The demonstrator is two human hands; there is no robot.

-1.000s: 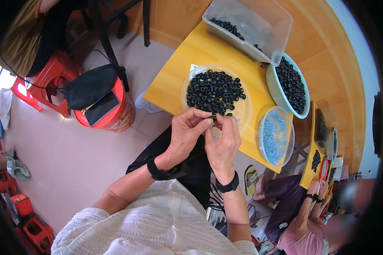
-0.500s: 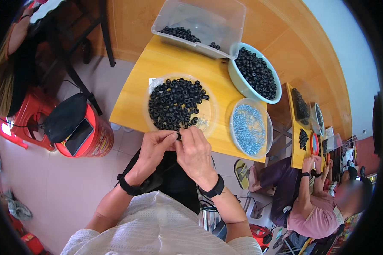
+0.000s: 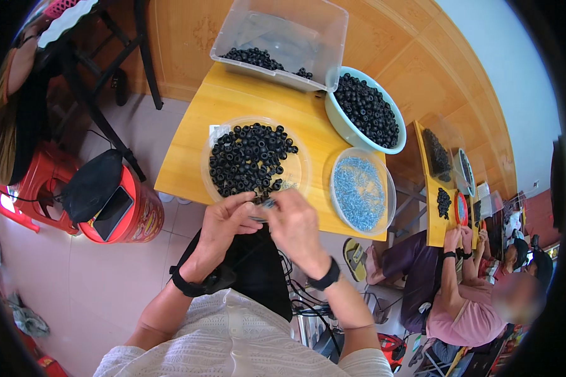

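Note:
My left hand (image 3: 225, 225) and my right hand (image 3: 294, 227) meet just off the table's front edge. The left thumb and fingers pinch something small and partly hidden, with a greyish, bluish look. Against it, the right fingertips are drawn together, slightly blurred; what they hold cannot be made out. Right beyond them, a shallow round clear tray (image 3: 303, 164) holds many small black ring-shaped parts (image 3: 248, 154). To the right is a clear round lid-like dish (image 3: 391, 207) of tiny light-blue pieces (image 3: 358, 191).
The yellow table (image 3: 185, 163) also bears a clear plastic bin (image 3: 289, 31) and a light-blue bowl (image 3: 396, 141), both with black parts. A phone (image 3: 113, 213) lies on a red bucket (image 3: 141, 217) at left. At right, a person in pink (image 3: 465, 314) works at another table.
My right hand has lifted slightly and its fingers have shifted. A greyish piece now shows between the hands, where a small black part showed before. The whole view has shifted slightly.

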